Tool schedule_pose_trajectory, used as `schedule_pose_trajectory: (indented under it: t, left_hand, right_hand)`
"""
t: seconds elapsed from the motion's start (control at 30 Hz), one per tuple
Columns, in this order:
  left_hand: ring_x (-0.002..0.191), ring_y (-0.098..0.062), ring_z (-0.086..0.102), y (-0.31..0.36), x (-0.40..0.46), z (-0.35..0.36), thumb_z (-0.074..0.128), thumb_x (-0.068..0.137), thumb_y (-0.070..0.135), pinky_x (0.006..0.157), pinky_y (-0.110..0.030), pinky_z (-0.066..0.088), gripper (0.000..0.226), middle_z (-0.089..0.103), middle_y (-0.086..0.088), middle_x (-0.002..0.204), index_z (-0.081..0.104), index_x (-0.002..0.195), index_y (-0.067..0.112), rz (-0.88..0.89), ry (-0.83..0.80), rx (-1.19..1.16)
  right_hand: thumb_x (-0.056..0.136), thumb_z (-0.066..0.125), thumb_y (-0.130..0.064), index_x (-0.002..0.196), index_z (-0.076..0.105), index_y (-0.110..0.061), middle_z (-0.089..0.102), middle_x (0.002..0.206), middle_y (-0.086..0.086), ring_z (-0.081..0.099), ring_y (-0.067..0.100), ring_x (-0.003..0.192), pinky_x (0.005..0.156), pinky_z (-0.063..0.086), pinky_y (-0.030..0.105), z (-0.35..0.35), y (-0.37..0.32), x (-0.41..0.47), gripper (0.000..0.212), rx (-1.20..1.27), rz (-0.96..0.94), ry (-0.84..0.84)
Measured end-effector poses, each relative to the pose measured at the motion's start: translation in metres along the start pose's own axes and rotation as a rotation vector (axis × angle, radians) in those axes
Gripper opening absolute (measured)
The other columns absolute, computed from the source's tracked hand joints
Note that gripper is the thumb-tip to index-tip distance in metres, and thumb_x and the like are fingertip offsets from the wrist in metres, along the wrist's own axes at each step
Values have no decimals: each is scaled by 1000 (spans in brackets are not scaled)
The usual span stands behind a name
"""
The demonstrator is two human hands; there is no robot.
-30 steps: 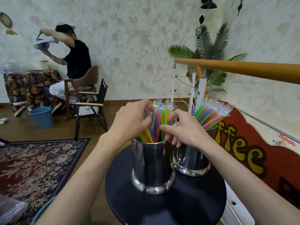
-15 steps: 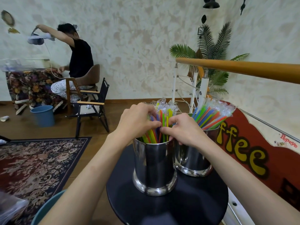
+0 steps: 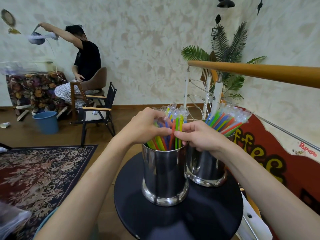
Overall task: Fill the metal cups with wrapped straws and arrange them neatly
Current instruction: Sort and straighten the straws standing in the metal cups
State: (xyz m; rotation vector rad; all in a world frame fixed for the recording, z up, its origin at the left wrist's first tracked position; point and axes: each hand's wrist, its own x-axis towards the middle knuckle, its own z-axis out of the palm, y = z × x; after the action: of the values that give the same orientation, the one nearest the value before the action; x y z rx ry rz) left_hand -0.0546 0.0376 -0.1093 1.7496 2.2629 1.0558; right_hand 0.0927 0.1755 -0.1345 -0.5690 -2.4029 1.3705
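Note:
Two shiny metal cups stand on a round black table. The near cup holds a bunch of wrapped coloured straws standing upright. My left hand curls round the left side of that bunch, and my right hand pinches straws on its right side, fingertips nearly meeting. The far cup stands behind to the right, partly hidden by my right wrist. Its wrapped straws lean out to the right.
A wooden handrail with white posts runs right of the table above a red "coffee" sign. A patterned rug lies left. A seated person, a folding chair and a blue bucket are farther back.
Both hands have closed in lower on the near cup's straws, gathering the bunch together just above the rim. The person in the background has raised an arm farther.

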Motion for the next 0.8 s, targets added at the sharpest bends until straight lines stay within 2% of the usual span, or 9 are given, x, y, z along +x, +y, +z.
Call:
schedule_pose_trajectory:
  t: [0.13,0.23,0.3,0.4,0.5,0.7,0.8]
  left_hand:
    - [99,-12,61,-2,2,1,77,89,26,96,-49,51,4,69,9,95,76,93,25,4,-13,0]
    - [97,-11,60,-2,2,1,77,89,26,96,-46,50,5,70,7,95,77,93,24,20,-20,-13]
    - [95,-12,61,-2,2,0,77,89,26,92,-42,50,6,70,5,93,77,93,22,36,-21,-24]
    - [93,-10,63,-2,1,0,76,90,24,84,-33,49,7,70,4,91,77,94,20,59,-26,-34]
    - [95,-14,63,-2,2,0,76,90,25,85,-35,51,7,70,2,92,77,94,20,49,-26,-36]
    - [89,-11,65,-3,1,-1,78,87,29,80,-33,53,8,70,5,88,76,89,21,38,-21,-58]
    - [88,-15,69,-2,1,-2,80,84,32,82,-39,57,13,73,-1,90,76,87,20,20,-20,-78]
  right_hand:
    - [98,66,-31,58,70,-30,56,54,-11,33,6,44,40,21,20,0,1,2,41,-2,6,-1]
    - [95,69,-36,71,70,-14,57,58,-6,37,4,44,39,26,16,0,4,3,32,-60,-8,27]
    - [93,71,-38,83,67,2,58,59,-5,42,0,43,38,29,10,0,6,5,42,-85,-28,65]
    - [92,72,-39,84,66,8,60,60,-3,44,-2,44,46,34,11,1,6,4,48,-92,-66,85]
    - [91,73,-39,80,69,4,60,58,-3,44,-2,46,54,32,15,1,5,2,45,-83,-84,101]
    - [87,78,-38,81,76,-8,65,52,-7,53,-6,46,51,36,4,2,3,0,30,-135,-154,185]
    - [84,80,-41,77,76,-11,67,52,-7,57,-6,50,55,37,7,4,2,-1,30,-198,-177,223]
